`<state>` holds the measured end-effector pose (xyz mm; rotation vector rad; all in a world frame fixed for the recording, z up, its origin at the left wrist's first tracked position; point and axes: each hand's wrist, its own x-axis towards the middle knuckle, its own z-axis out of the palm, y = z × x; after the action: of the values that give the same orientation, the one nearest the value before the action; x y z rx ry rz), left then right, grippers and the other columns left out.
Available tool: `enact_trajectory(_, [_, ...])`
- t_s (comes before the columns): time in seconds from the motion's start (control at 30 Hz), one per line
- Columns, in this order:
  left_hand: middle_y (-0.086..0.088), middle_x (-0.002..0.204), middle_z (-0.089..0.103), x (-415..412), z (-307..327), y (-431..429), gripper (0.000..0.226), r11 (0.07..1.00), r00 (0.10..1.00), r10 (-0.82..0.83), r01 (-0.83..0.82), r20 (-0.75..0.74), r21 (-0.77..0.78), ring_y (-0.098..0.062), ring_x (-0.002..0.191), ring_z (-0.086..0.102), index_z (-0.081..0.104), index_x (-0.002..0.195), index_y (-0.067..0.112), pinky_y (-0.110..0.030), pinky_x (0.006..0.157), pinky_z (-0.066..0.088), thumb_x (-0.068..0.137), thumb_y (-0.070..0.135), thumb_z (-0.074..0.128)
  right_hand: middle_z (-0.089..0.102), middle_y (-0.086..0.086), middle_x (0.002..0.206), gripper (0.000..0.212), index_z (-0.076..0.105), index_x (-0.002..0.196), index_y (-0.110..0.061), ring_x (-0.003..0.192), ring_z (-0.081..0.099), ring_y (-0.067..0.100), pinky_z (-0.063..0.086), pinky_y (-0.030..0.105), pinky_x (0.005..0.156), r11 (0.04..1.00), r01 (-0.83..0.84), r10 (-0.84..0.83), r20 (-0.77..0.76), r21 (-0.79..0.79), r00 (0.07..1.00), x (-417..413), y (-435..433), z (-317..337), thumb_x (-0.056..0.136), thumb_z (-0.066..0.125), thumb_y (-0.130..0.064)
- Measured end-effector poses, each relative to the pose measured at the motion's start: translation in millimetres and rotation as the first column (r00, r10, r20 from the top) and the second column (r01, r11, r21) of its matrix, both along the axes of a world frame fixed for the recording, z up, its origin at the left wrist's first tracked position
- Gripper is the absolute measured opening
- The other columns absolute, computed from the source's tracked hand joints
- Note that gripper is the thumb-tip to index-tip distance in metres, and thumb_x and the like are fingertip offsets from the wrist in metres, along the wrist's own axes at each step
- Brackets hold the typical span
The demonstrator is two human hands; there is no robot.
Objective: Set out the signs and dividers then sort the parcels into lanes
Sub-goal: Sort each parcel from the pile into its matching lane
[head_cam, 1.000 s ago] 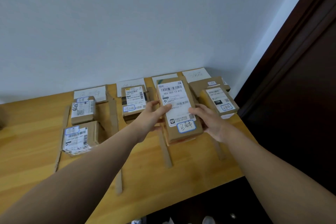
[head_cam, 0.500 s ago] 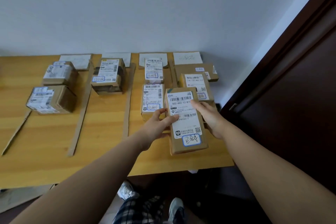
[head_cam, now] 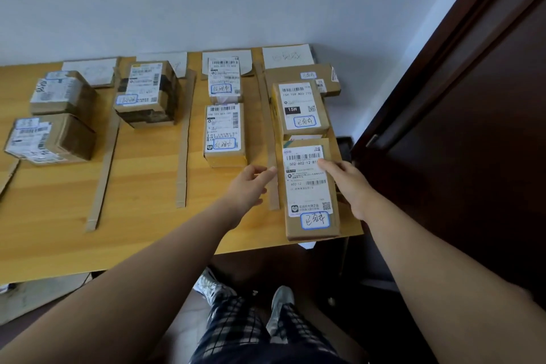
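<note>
A long brown parcel [head_cam: 310, 195] with a white label lies flat at the front of the rightmost lane on the wooden table [head_cam: 141, 216]. My right hand [head_cam: 345, 183] rests on its right side, with straight fingers on the label. My left hand [head_cam: 251, 186] hovers beside it with relaxed fingers, the tips at the cardboard divider [head_cam: 270, 139] along the parcel's left edge. Behind it in the same lane sit another labelled parcel [head_cam: 301, 109] and a flat one [head_cam: 295, 74]. A white sign [head_cam: 288, 56] heads that lane at the wall.
Two more divider strips [head_cam: 183, 139] [head_cam: 102, 174] mark the other lanes, which hold two parcels [head_cam: 225, 133], a stack [head_cam: 147, 91] and two boxes [head_cam: 47, 139]. A dark door [head_cam: 472, 127] stands close on the right. The table's front edge is just before the long parcel.
The long parcel went from being held up in both hands down onto the table at the front of the rightmost lane. My left hand has let go; my right hand lies flat on it.
</note>
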<state>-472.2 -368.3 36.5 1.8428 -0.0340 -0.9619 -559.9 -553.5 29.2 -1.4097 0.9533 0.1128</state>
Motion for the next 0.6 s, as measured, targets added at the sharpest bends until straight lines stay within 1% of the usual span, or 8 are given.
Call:
enact_trajectory(0.07, [0.004,0.109,0.056,0,-3,0,0.035,1.000,1.000,0.003,-0.003,0.006,0.020,-0.019,0.105,0.056,0.051,0.118,0.021,-0.033,0.085,0.048,0.094,0.045,0.052,0.067,-0.006,0.100,0.040,0.055,0.121,-0.018,0.085,0.058,0.005,0.038,0.023,0.065,1.000,0.010,-0.010,-0.011,0.003,1.000,1,-2,-4,0.089,0.063,-0.040])
enact_trajectory(0.2, [0.003,0.109,0.056,1,-6,-1,0.035,0.999,1.000,0.012,-0.013,0.019,0.047,-0.019,0.105,0.056,0.052,0.119,0.019,-0.032,0.085,0.048,0.094,0.042,0.053,0.064,-0.009,0.091,0.034,0.056,0.118,-0.019,0.082,0.056,0.004,0.037,0.022,0.064,1.000,-0.004,0.004,-0.024,0.023,1.000,5,-5,-10,0.090,0.061,-0.038])
enact_trajectory(0.33, [0.002,0.114,0.055,5,-8,-3,0.037,0.998,0.999,0.030,-0.032,0.026,0.057,-0.019,0.107,0.055,0.050,0.123,0.018,-0.033,0.086,0.047,0.095,0.042,0.052,0.065,-0.010,0.092,0.034,0.057,0.121,-0.017,0.082,0.057,0.004,0.040,0.024,0.067,0.999,-0.015,0.016,-0.041,0.033,0.999,7,-8,-20,0.093,0.060,-0.037])
enact_trajectory(0.47, [0.000,0.119,0.055,11,-9,-3,0.042,0.996,0.998,0.034,-0.038,0.045,0.079,-0.020,0.109,0.055,0.049,0.128,0.017,-0.033,0.086,0.047,0.095,0.042,0.051,0.068,0.001,0.104,0.032,0.058,0.119,-0.011,0.081,0.062,0.008,0.045,0.022,0.060,0.999,-0.003,0.002,-0.034,-0.034,0.999,13,-14,-25,0.094,0.060,-0.030])
enact_trajectory(0.53, [-0.001,0.119,0.055,15,-8,-4,0.042,0.996,0.997,0.039,-0.045,0.064,0.083,-0.020,0.109,0.055,0.049,0.129,0.016,-0.032,0.085,0.047,0.095,0.043,0.050,0.069,0.006,0.109,0.035,0.058,0.120,-0.008,0.084,0.065,0.014,0.048,0.024,0.060,0.995,-0.013,0.010,-0.029,-0.094,1.000,19,-18,-27,0.092,0.063,-0.029])
enact_trajectory(0.6, [-0.001,0.120,0.055,19,-7,-6,0.043,0.995,0.995,0.047,-0.054,0.083,0.080,-0.020,0.108,0.056,0.049,0.129,0.016,-0.033,0.085,0.048,0.095,0.042,0.050,0.069,0.007,0.108,0.036,0.059,0.118,-0.007,0.088,0.067,0.019,0.052,0.027,0.063,0.987,-0.034,0.027,-0.043,-0.157,0.999,26,-22,-28,0.091,0.064,-0.029])
